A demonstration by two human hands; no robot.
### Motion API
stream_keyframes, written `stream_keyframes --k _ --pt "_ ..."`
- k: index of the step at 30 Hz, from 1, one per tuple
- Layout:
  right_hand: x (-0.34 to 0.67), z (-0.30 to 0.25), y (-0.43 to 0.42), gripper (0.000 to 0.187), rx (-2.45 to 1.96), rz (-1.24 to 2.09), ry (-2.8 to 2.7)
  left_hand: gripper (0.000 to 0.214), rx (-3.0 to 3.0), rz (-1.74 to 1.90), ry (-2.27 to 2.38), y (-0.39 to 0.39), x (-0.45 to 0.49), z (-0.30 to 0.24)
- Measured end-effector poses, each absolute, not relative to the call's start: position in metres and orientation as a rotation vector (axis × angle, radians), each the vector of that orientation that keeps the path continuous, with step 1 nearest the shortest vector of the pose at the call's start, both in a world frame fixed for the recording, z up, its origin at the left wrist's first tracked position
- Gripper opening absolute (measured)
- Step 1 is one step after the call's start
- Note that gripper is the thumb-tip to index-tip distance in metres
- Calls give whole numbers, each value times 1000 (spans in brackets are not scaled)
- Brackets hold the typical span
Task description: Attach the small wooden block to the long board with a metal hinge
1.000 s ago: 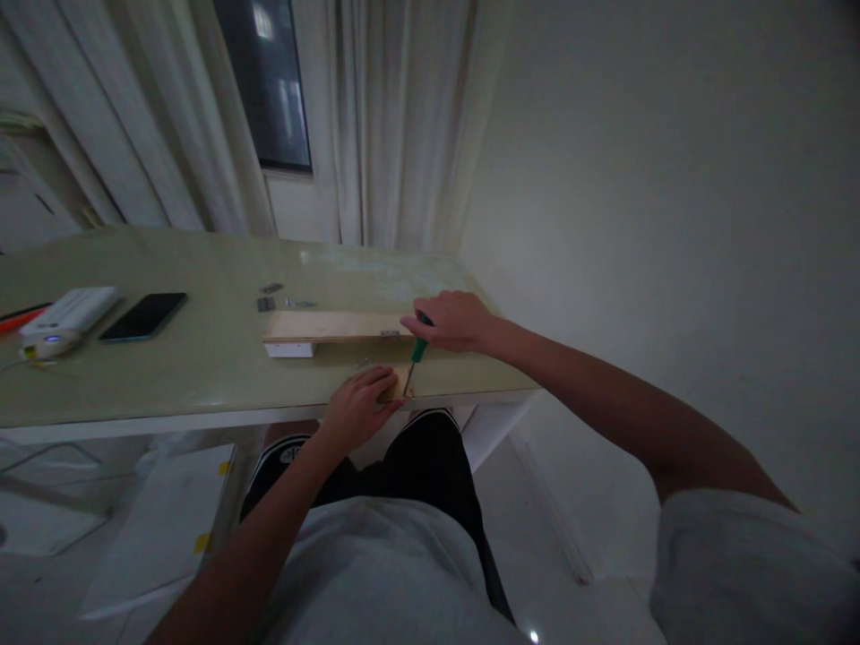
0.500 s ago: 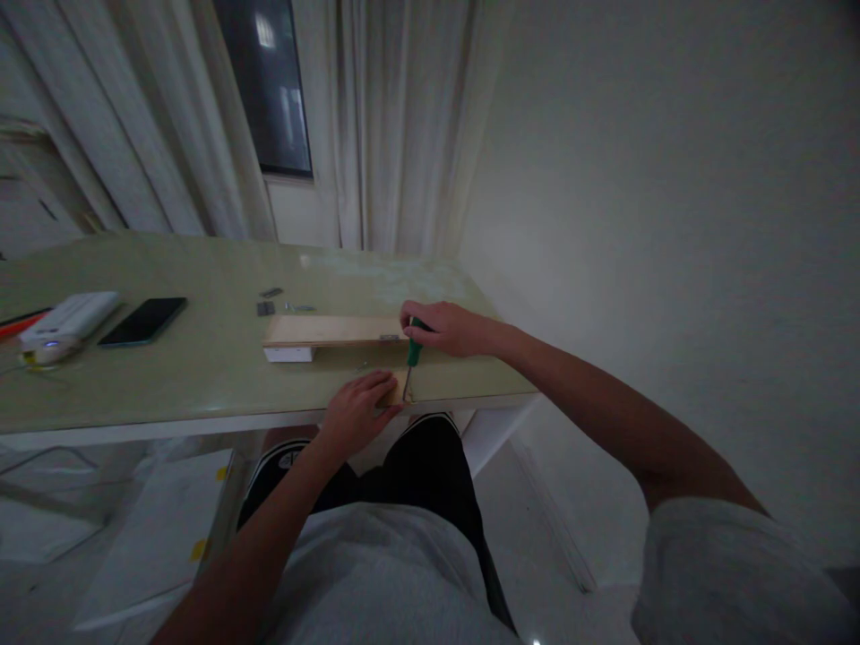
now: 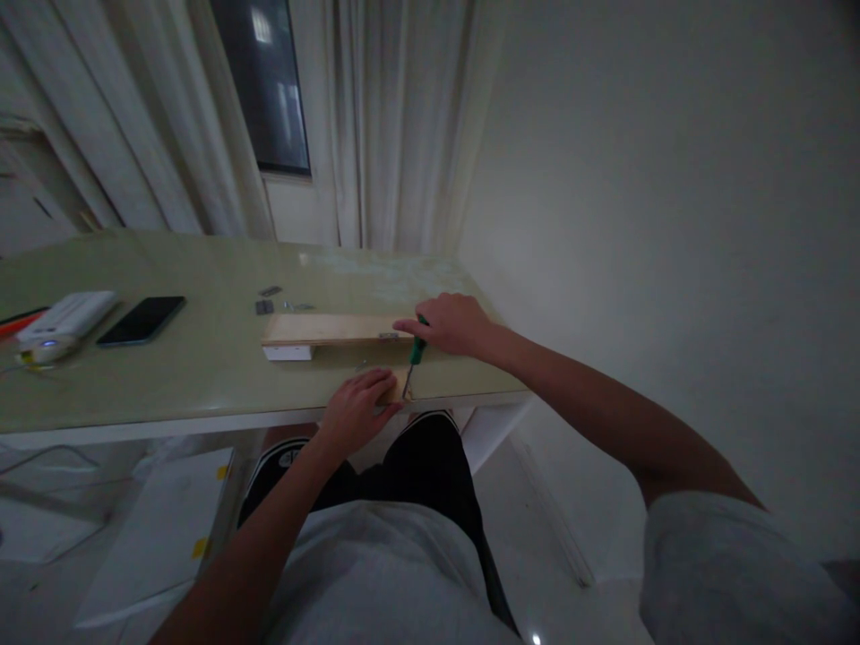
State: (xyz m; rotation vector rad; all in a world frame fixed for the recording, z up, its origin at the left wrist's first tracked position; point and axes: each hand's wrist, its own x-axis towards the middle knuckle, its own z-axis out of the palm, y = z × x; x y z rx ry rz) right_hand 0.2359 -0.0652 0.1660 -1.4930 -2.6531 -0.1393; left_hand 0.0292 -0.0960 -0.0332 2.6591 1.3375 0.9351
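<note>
My right hand grips the green handle of a screwdriver, its thumb stretched out to the left. The shaft slants down to a small wooden piece at the table's front edge, where the tip meets its right end. My left hand presses and holds that wooden piece, fingers on top and thumb along the near side. Just behind lies a long wooden board, its left end raised on a white block. A small metal hinge sits on the board's near edge.
On the green table, small grey hinges and several screws lie behind the board. Farther left are a black phone and a white device. A wall borders the right side.
My right hand has shifted slightly right and turned on the screwdriver, its thumb now extended. The screwdriver leans a little more to the right. My left hand stays on the wooden piece.
</note>
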Motion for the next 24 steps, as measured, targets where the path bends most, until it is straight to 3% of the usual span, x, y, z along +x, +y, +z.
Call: stream_keyframes --k 5,10,15,21,24 --pt "234 168 -67 31 -1283 -37 -2797 45 2655 961 1340 -100 33 -36" --pt "233 166 -66 54 -1479 -165 -2660 44 2661 963 1354 -102 38 -37" --pt "233 169 -70 29 -1235 -61 -2831 39 2692 937 1355 -101 41 -36" --pt "233 169 -69 48 -1391 -151 -2728 37 2700 891 1354 -100 43 -30" --pt "232 170 -72 32 -1213 -65 -2844 38 2682 855 1392 -102 45 -27"
